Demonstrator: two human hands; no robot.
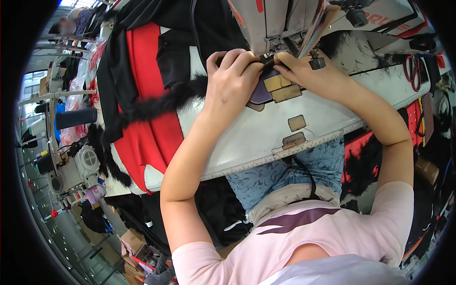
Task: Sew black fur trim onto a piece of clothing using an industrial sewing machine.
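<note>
Close in front of the needle area of a white sewing machine [304,19], both my hands work at the edge of black material. My left hand [230,78] is closed, its fingertips pinching that edge. A strip of black fluffy trim [175,97] runs out from under it to the left. My right hand [308,69] pinches the same dark edge from the other side, thumb and forefinger together. Under the presser area the material is mostly hidden by my fingers. Black fabric [175,57] and red fabric [147,71] lie to the left of the machine.
The white table [223,142] carries a ruler tape [323,137] along its near edge, plus worn tape patches [297,123]. Red-handled scissors [412,73] lie at the right. Another machine's motor [88,159] stands at the left. Loose black fluff lies beside the machine.
</note>
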